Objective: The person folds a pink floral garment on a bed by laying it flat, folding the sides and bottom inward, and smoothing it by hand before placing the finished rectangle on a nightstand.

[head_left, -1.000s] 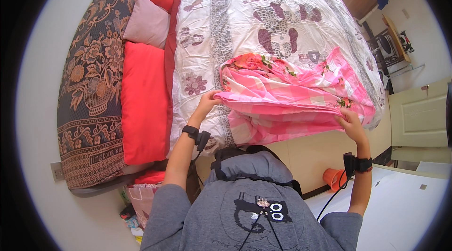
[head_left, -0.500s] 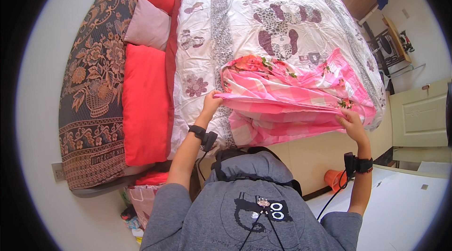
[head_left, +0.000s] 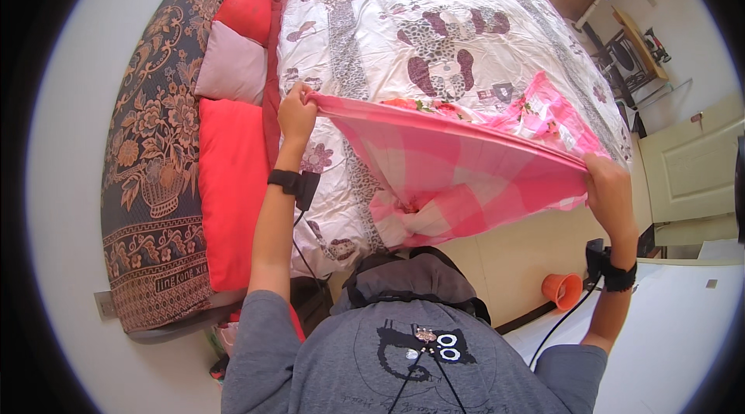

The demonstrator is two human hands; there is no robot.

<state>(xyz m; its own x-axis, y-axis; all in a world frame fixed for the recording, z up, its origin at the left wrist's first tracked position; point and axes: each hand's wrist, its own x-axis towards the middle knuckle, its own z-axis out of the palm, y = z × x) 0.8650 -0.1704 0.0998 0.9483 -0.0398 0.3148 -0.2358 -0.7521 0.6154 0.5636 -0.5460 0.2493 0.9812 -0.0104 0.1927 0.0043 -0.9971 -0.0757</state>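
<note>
Two hands [head_left: 297, 113] [head_left: 611, 193] on probable bedsheet [head_left: 466, 162] — pink

Raised pink cloth [head_left: 473, 169] hides part of its flowered side and of the bed [head_left: 535, 57] behind. Right hand [head_left: 611, 190]: fingertips lost at the cloth's edge. Grey shirt [head_left: 341, 360] runs off below, door [head_left: 687, 162] into dark rim.

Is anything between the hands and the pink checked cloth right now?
Nothing visible: the left hand and right hand each grip the pink checked cloth at its upper edge. Part of it lies on the bed; the orange bucket is apart from it.
</note>
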